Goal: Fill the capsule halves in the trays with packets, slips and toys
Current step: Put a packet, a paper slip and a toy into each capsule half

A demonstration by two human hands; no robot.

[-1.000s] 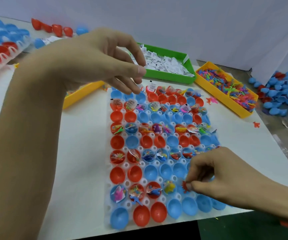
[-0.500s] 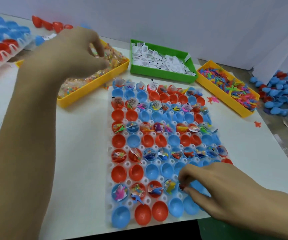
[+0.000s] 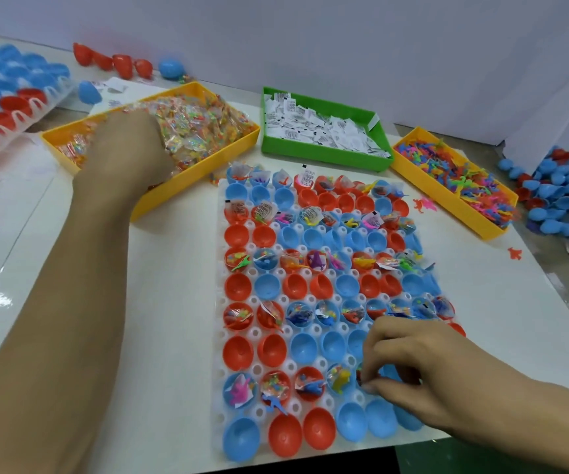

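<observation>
A white tray (image 3: 221, 336) holds rows of red and blue capsule halves (image 3: 332, 345); filled rows alternate with bare ones. My right hand (image 3: 430, 378) hovers over the second row from the front and pinches a small red toy (image 3: 361, 378) between thumb and forefinger, just above a half. My left hand (image 3: 125, 148) reaches into the yellow bin (image 3: 187, 186) of clear packets (image 3: 201, 131); its fingers are buried and hidden. A green bin (image 3: 324, 159) holds white slips (image 3: 324, 128). Another yellow bin (image 3: 447, 203) holds coloured toys (image 3: 454, 172).
A second tray of capsule halves (image 3: 9, 107) lies at far left. Loose red halves (image 3: 122, 63) sit at the back, and a heap of blue halves (image 3: 556, 193) lies at far right. Stray toys (image 3: 425, 204) lie beside the toy bin. The table's front edge is just below the tray.
My left hand swung left from above the tray's far end and went down into the packet bin. My right hand slid slightly forward and left, lowering the red toy toward a capsule half.
</observation>
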